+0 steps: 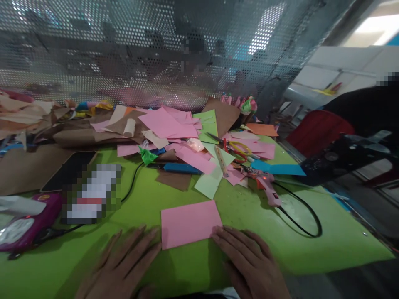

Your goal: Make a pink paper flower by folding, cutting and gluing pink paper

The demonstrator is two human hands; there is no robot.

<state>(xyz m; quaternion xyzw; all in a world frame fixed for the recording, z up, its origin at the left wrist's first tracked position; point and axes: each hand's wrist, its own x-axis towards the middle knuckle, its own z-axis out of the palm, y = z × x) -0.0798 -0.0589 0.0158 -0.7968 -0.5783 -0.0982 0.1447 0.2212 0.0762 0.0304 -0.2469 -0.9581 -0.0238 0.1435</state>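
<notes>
Two hands (plus one glue gun)

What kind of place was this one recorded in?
Probably a paper-craft workspace: the green table holds a pink glue gun, scissors and a heap of coloured paper, such as the pink sheets.

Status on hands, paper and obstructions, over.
Left hand open beside pink sheet. Right hand touching its lower right corner. Sheet flat, nothing else on it. Glue gun apart, farther right.
</notes>
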